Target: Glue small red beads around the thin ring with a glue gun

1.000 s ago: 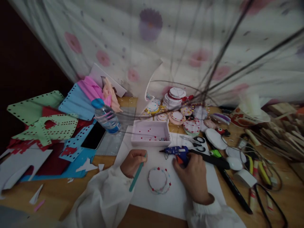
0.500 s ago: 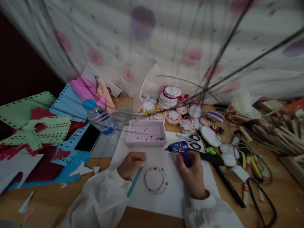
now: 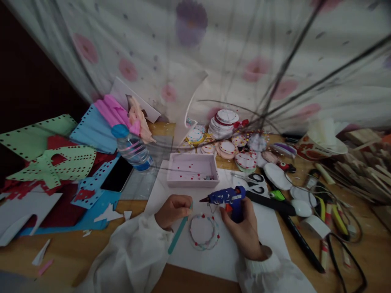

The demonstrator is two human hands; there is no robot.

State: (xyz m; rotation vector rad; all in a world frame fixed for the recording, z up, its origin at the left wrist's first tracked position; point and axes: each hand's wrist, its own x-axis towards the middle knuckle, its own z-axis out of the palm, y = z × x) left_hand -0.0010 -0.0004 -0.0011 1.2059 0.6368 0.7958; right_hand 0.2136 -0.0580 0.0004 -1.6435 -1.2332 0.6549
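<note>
- A teal stick (image 3: pixel 178 236) is pinched near its upper end by the thumb and fingers of the left hand (image 3: pixel 174 212); its long end is slanted down, probably so the tip is left near the nozzle.
- A blue glue gun (image 3: pixel 224 197) is grasped by the handle in the right hand (image 3: pixel 244 232), thumb near the orange trigger. Can't be told if that's being squeezed.
- The nozzle is pointed left, apart from the stick's tip but near it; the near-level hold seems meant for aim.
- Between the 2 hands, a beaded round piece (image 3: pixel 196 244) is laid flat, touched by neither, likely for easy reach from both sides.
- Under it, a white sheet (image 3: pixel 224 258) is spread, maybe so drips are caught.
- Further out, a pale box (image 3: pixel 193 183) is parked with tiny red bits inside, presumably so none get lost.
- Scissors (image 3: pixel 255 189) are set off to the right, a phone (image 3: pixel 117 175) to the left, seemingly out of the way.
</note>
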